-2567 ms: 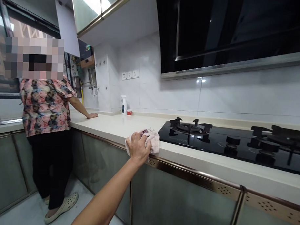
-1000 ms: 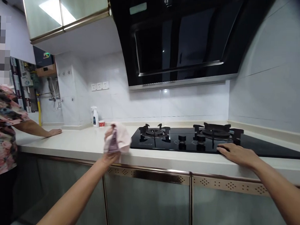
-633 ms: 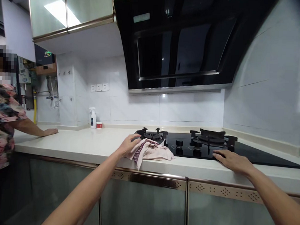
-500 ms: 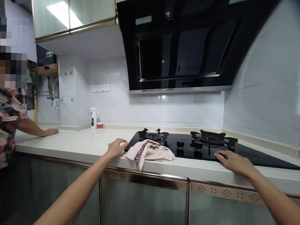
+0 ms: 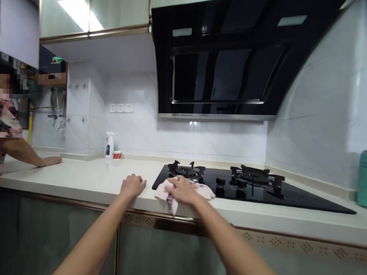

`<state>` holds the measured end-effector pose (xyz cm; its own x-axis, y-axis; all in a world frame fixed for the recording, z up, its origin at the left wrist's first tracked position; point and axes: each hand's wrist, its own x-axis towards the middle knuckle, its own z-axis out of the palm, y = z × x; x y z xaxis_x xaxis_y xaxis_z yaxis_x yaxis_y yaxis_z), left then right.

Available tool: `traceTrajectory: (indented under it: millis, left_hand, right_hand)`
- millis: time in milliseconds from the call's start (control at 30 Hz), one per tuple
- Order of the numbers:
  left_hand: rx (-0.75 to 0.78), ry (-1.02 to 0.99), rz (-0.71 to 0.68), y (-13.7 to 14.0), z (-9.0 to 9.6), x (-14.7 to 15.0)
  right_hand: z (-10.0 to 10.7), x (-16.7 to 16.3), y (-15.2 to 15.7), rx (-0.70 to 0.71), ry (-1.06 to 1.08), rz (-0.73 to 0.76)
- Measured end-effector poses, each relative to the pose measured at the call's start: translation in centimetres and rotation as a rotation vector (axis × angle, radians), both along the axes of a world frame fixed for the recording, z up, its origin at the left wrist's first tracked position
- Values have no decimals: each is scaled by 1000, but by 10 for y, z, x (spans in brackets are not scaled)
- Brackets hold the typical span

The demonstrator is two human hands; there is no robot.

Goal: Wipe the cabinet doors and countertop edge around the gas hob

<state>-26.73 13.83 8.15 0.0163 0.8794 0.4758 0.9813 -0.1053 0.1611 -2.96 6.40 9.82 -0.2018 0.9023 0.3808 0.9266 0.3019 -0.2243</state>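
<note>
A pink-white cloth (image 5: 203,190) with a purple band lies crumpled over the front left corner of the black gas hob (image 5: 212,182), one end drooping over the counter edge. My right hand (image 5: 183,189) is on top of this cloth, its fingers bent over it and partly sunk in its folds. To the left, my left hand (image 5: 133,186) rests on the pale countertop (image 5: 88,174) near the front edge. Its fingers are curled in, the thumb is at the side, and nothing shows in it.
Black pan supports stand on the left burner (image 5: 186,169) and right burner (image 5: 256,176). A white spray bottle (image 5: 109,146) and a small red cup (image 5: 117,154) are by the back wall. Another person's hand (image 5: 50,161) lies on the counter at far left. A green container (image 5: 366,180) stands at far right.
My right hand has moved left from the hob's front edge onto the cloth. My left hand has shifted slightly left and its fingers have curled. The view has turned a little right.
</note>
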Motion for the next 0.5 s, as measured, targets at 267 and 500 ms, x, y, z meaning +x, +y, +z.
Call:
traceTrajectory:
  millis: [267,500]
  left_hand:
    - [-165,69,-13,15,11,-5]
    - [-260,91,-58,16,16,-2]
  right_hand:
    - [-16,10,-11,74,10,128]
    - [-21,157,-43,70,47,-44]
